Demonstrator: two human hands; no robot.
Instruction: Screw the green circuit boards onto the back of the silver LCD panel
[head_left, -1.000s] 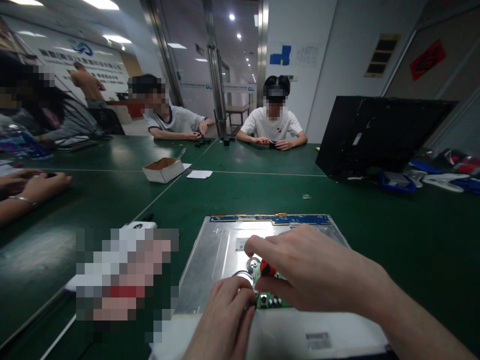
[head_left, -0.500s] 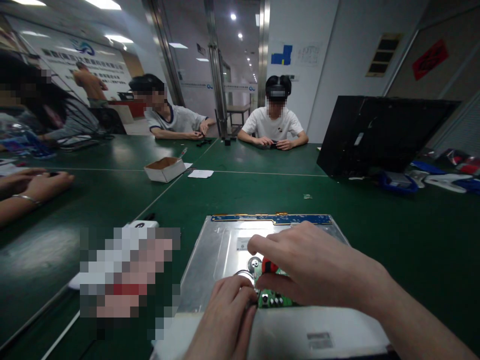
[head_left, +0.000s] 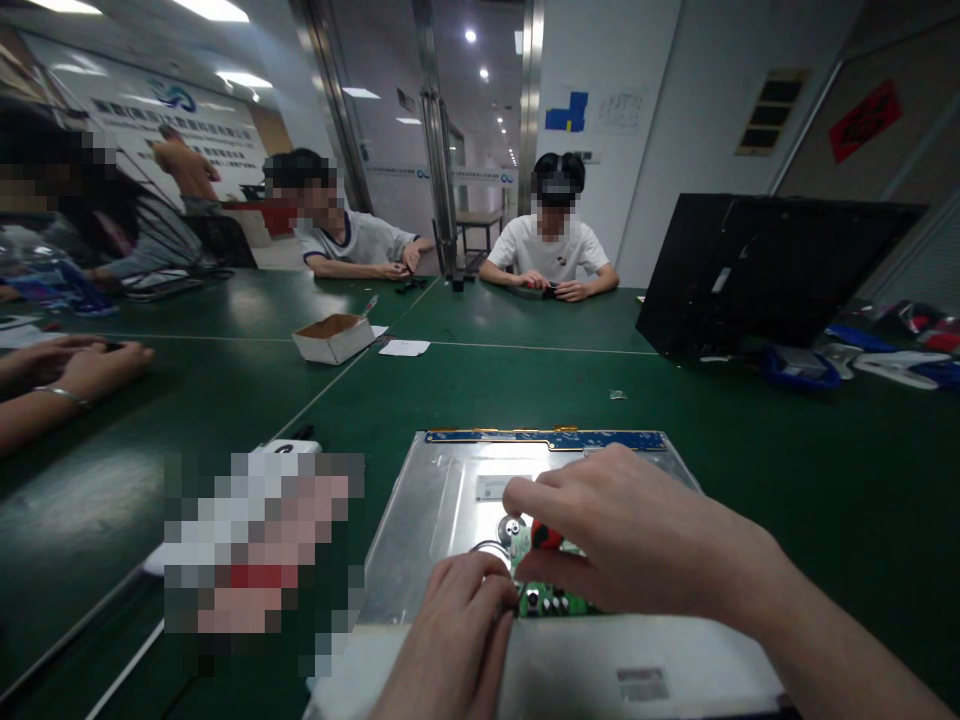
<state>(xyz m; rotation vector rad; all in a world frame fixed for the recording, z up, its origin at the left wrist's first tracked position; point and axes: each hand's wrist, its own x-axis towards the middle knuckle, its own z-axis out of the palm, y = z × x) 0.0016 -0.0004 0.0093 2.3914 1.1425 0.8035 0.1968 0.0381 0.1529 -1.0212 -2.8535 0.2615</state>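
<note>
A silver metal display panel (head_left: pixel 409 540) lies in front of me, with a blue circuit strip (head_left: pixel 607 440) along its far edge. A green circuit board (head_left: pixel 574 604) rests on the panel, partly covered by my hands. My right hand (head_left: pixel 600 535) is closed around the red and black handle of a screwdriver (head_left: pixel 545 536) above the board; its tip is hidden. My left hand (head_left: pixel 469 620) sits at the board's left edge, fingers curled and pressed together. What those fingers grip is hidden from me.
A large black monitor (head_left: pixel 765 275) stands at the right. Ahead lie a small open box (head_left: pixel 334 342) and a white paper (head_left: pixel 405 348). A blurred-out phone-like item (head_left: pixel 300 446) is at the left. Several people sit around the green table (head_left: pixel 517 385).
Both hands keep nearly the same pose at the circuit board. The whole view has shifted slightly, so everything appears a little further right.
</note>
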